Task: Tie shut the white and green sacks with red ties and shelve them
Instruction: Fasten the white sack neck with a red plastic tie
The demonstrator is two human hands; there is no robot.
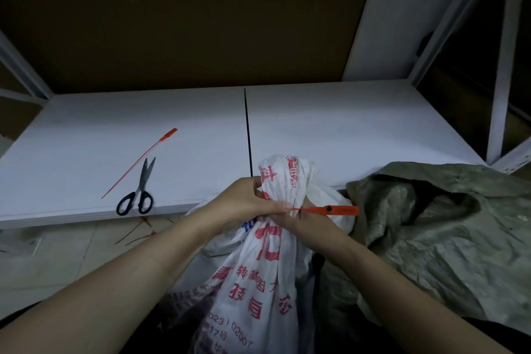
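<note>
Lying left on the shelf (344,129): spare red tie (140,162), scissors (138,192) with handles at the near edge. Wide stretch of board runs right of them. Left hand (244,201) grips the white sack (258,282) by its bunched neck, centre, just off that edge. Right hand (290,221) clasps the neck beneath, partly hidden. Red tie (327,210) juts right. Green sack (431,238) slumps at the near-right corner, mouth open.

Storeroom: white metal shelving (501,46), sacks (448,227).
</note>
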